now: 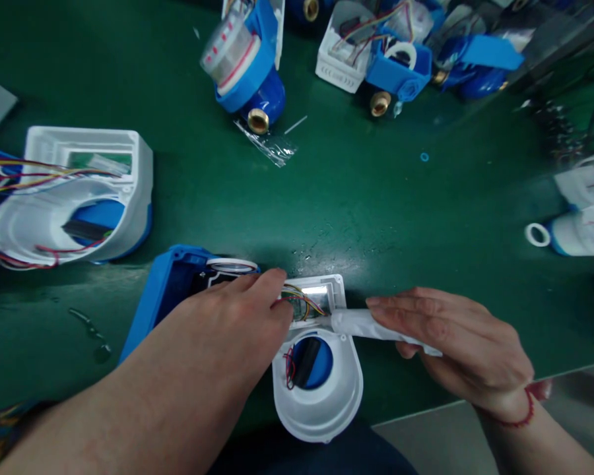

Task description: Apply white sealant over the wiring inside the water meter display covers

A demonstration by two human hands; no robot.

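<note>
A white plastic meter housing lies near the table's front edge. Its rectangular recess holds a circuit board with a bright panel; its round part shows a blue disc, a black cylinder and thin red wires. My left hand is closed at the recess's left side, where thin coloured wires come out by its fingers; its grip is hidden. Wrapped in my right hand is a white squeeze tube, its tip at the recess's lower right corner. Beside my left forearm lies an open blue case.
Another white housing with wires stands at left. Blue water meters with brass fittings and a white wired box line the back. White and blue parts lie at far right. Clear plastic scraps and a blue ring lie between.
</note>
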